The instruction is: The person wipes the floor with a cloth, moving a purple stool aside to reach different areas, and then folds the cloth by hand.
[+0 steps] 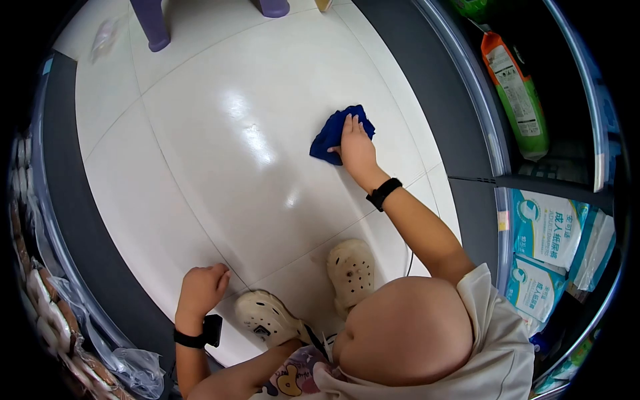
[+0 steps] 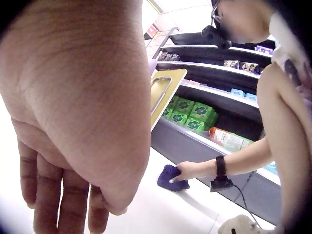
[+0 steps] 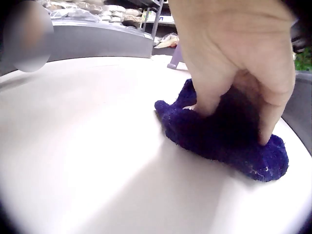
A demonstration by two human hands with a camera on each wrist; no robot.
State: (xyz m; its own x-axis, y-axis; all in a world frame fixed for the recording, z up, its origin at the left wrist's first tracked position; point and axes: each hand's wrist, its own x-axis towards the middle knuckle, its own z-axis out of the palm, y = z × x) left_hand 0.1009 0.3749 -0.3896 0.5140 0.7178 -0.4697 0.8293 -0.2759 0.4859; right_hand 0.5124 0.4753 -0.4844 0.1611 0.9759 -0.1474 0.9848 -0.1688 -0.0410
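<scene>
On the pale tiled floor (image 1: 200,173), a dark blue cloth (image 1: 325,139) lies bunched under my right hand (image 1: 359,150). The thumb and fingers of that hand (image 3: 234,63) arch over the cloth (image 3: 214,131) and grip it against the floor. In the left wrist view, the cloth (image 2: 171,178) shows beyond my left hand. My left hand (image 1: 202,290) hangs near the left shoe, holding nothing. Up close, its fingers (image 2: 73,200) hang loose and slightly bent. Both wrists wear black bands.
Beige clogs (image 1: 352,270) stand on the floor near my knees. Purple stool legs (image 1: 153,27) rise at the far side. Shelves with diaper packs (image 1: 543,230) and a green-orange packet (image 1: 517,97) run along the right. Plastic-wrapped goods (image 1: 50,307) line the left shelf.
</scene>
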